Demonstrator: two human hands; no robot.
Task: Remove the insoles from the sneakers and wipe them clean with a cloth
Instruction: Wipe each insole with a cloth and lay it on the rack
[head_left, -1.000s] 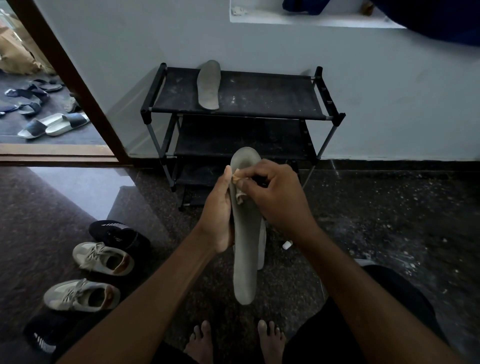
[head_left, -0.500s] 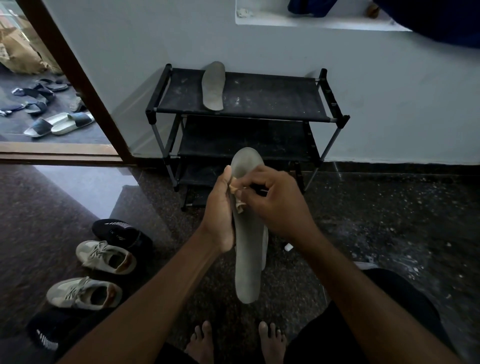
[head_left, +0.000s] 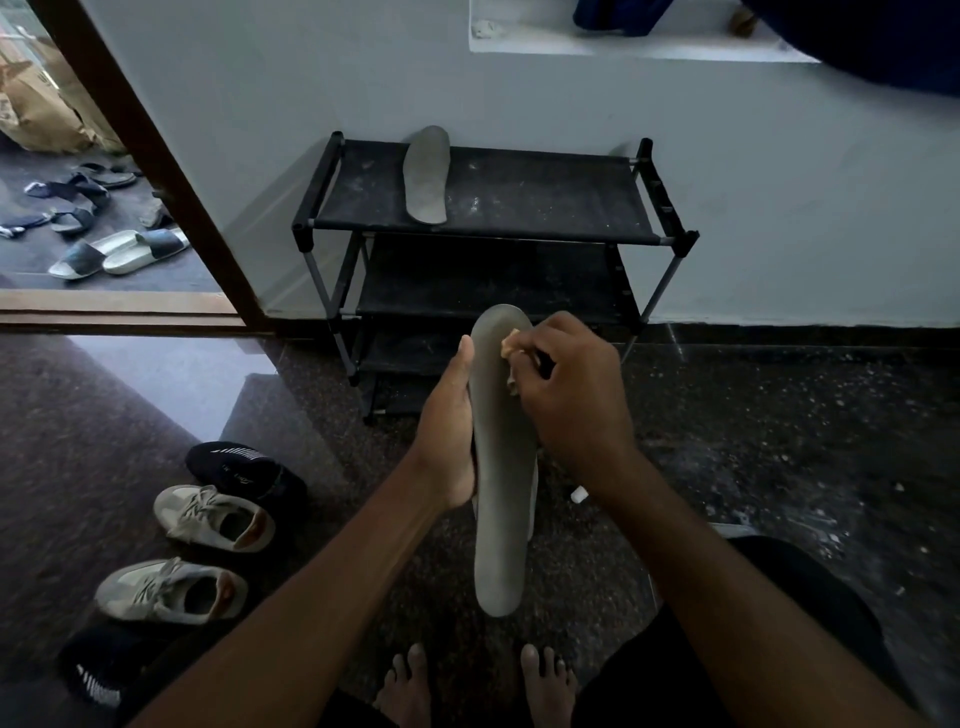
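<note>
Nearest me: bare feet (head_left: 410, 680) on the floor (head_left: 779, 441), w/ two sneakers (head_left: 213, 517) side by side off to the L, openings up. Above the feet, L hand (head_left: 449, 441) grips the insole (head_left: 501, 519) by its L edge, thumb straight up the rim, fingers wrapped behind. Insole is upright, narrower end down. R hand (head_left: 571, 395) is curled, pinching a small tan cloth (head_left: 511, 345) onto the insole's upper R edge, forearm angling in from the R. I see open floor R of the hands. Beyond: black shoe rack (head_left: 519, 234) against the wall (head_left: 779, 182), 2nd insole (head_left: 427, 176) flat on the top shelf, L of centre.
</note>
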